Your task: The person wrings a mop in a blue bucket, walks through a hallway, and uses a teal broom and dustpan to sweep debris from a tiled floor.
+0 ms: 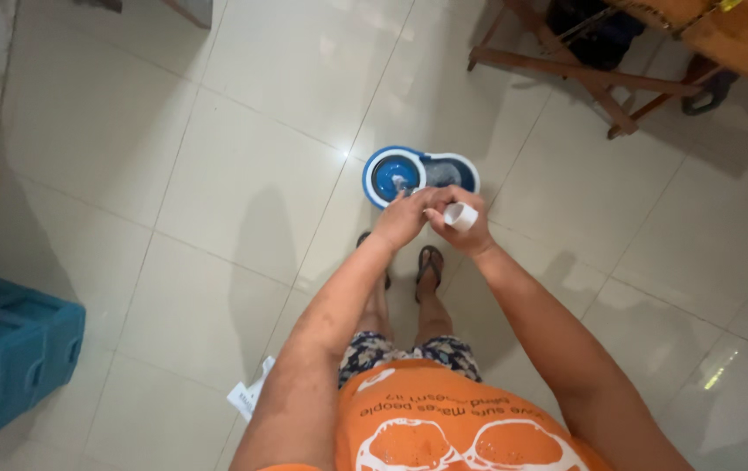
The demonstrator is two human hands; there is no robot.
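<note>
I stand on a pale tiled floor and look down at both arms stretched out in front of me. My right hand grips a small white cap or cup with its open end turned toward me. My left hand is closed right beside it, fingers meeting the right hand; what it pinches is too small to tell. Below the hands on the floor sits a blue and white spin-mop bucket with a round blue spinner basket on its left side. My feet in dark sandals stand just before the bucket.
A blue plastic crate stands at the left edge. Wooden furniture legs and a dark bag are at the upper right. A white paper or packet lies on the tiles by my left leg. A grey wall runs along the left.
</note>
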